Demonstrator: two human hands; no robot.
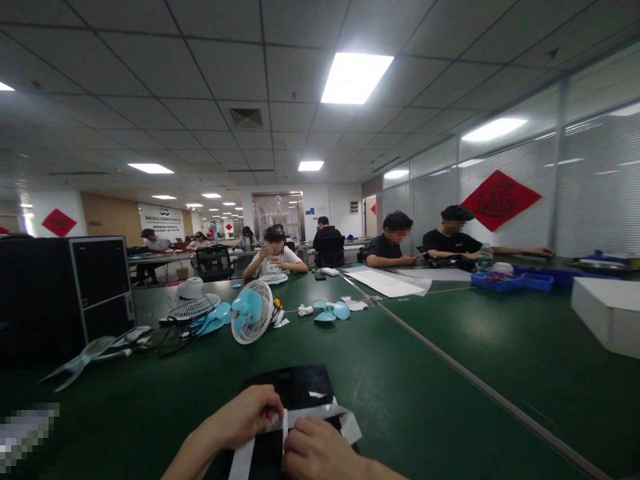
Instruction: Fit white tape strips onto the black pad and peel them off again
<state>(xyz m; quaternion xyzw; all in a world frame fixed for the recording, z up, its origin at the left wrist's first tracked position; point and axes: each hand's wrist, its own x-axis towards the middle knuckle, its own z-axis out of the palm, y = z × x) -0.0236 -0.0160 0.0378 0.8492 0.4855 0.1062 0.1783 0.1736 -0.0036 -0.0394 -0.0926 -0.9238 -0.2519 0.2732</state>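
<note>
A flat black object [300,379] lies on the green table in front of me. Across it runs a pale grey, flat ribbon-like band [244,460], whose loose part [351,427] sticks out folded on the right. My left hand [253,413] comes from the left, its fingers pinched at the upper end of a narrow white strip [285,427]. Low and to the right, my right hand [320,448] has its fingers curled against the same strip. The fingers hide much of the strip and the band's middle.
Beyond my hands lie a white fan cage [251,312] with blue blades, loose blue fan blades [327,312] and cables. A black computer case [100,280] stands left. Paper sheets [390,280], a blue tray [495,280] and a white box [607,313] lie right. Several people sit beyond.
</note>
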